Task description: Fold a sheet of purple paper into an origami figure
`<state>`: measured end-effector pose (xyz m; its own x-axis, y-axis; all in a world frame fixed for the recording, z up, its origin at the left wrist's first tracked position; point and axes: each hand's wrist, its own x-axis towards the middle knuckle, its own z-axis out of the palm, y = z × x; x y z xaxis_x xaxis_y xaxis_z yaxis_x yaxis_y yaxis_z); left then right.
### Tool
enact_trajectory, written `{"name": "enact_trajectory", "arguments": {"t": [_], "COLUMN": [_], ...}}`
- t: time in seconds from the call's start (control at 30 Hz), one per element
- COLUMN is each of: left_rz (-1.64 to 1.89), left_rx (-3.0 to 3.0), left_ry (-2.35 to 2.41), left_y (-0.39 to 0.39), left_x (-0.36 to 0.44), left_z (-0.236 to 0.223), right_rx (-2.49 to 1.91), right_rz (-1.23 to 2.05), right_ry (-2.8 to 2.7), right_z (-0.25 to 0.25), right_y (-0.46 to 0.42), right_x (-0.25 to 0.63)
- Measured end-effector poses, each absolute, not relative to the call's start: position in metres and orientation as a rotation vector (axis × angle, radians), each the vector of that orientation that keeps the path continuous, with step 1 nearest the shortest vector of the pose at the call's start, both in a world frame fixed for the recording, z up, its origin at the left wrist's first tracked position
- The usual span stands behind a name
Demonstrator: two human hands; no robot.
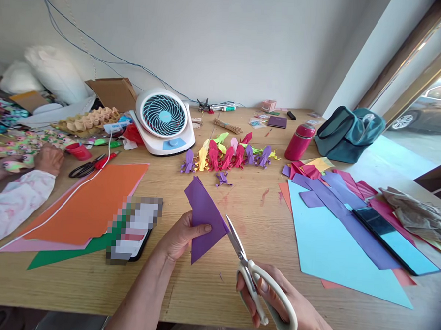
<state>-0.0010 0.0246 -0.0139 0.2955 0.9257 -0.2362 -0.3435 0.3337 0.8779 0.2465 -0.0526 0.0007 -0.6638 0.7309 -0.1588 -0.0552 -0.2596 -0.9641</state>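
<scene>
A folded piece of purple paper (pixel 207 218) is pinched in my left hand (pixel 187 236), with the thumb flat on its front. My right hand (pixel 269 295) grips white-handled scissors (pixel 250 267) by their loops. The blade tips lie at the paper's right corner; whether they touch it I cannot tell. Beyond the paper, a small purple folded paper figure (pixel 223 179) sits alone on the wooden table (pixel 255 206). Behind it stands a cluster of folded paper figures (pixel 228 157) in red, yellow, purple and green.
Left are orange sheets (pixel 89 202), a phone (pixel 136 229), a white cable and another person's hand (pixel 50 158). A fan (pixel 165 120) stands behind. Right are a light blue sheet (pixel 334 254), purple strips, another phone (pixel 396 238), a red bottle (pixel 300 142) and a teal bag (pixel 349 135).
</scene>
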Motion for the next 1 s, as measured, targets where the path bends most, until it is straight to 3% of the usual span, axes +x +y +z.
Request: {"name": "enact_trajectory", "arguments": {"t": [1.0], "left_rz": [1.029], "left_rx": [0.92], "left_ry": [0.971], "left_y": [0.025], "left_x": [-0.003], "left_z": [-0.009], "right_rx": [-0.981], "right_rz": [1.956], "right_ry": [-1.39], "right_z": [-0.008], "right_y": [-0.052], "right_x": [0.244]}}
